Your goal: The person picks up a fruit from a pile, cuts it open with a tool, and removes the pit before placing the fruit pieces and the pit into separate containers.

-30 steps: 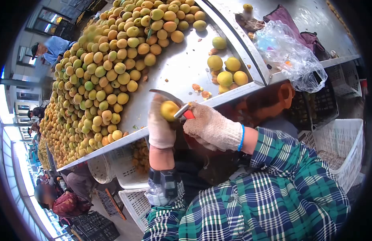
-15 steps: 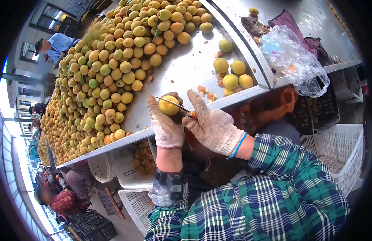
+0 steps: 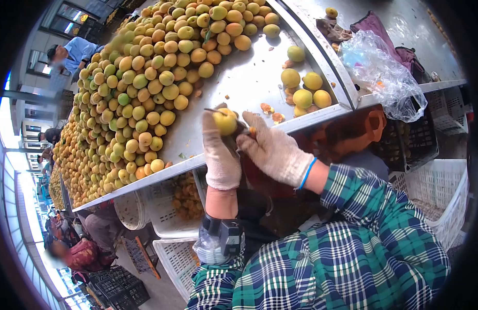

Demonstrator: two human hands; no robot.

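My left hand (image 3: 221,160), in a stained knit glove, is closed around a yellow apricot (image 3: 225,122) above the metal table's front edge. My right hand (image 3: 276,154), gloved with a blue cuff, grips a small knife (image 3: 252,132) by its orange handle. The blade is mostly hidden behind or against the fruit, and a thin dark tip shows past its far side. A large heap of apricots (image 3: 141,88) covers the table to the left. Split apricot pieces (image 3: 267,108) lie just beyond my right hand.
Several whole apricots (image 3: 302,98) sit in the table's right corner, inside the metal rim (image 3: 321,112). A clear plastic bag (image 3: 383,72) hangs over the right edge. Below are white crates (image 3: 174,258), one holding apricot pieces (image 3: 187,199). Other people (image 3: 89,253) are at the left.
The apricot has turned and the knife has shifted: its blade, which lay visibly across the fruit's front, is now mostly hidden. Both hands stay close together; the view has shifted slightly.
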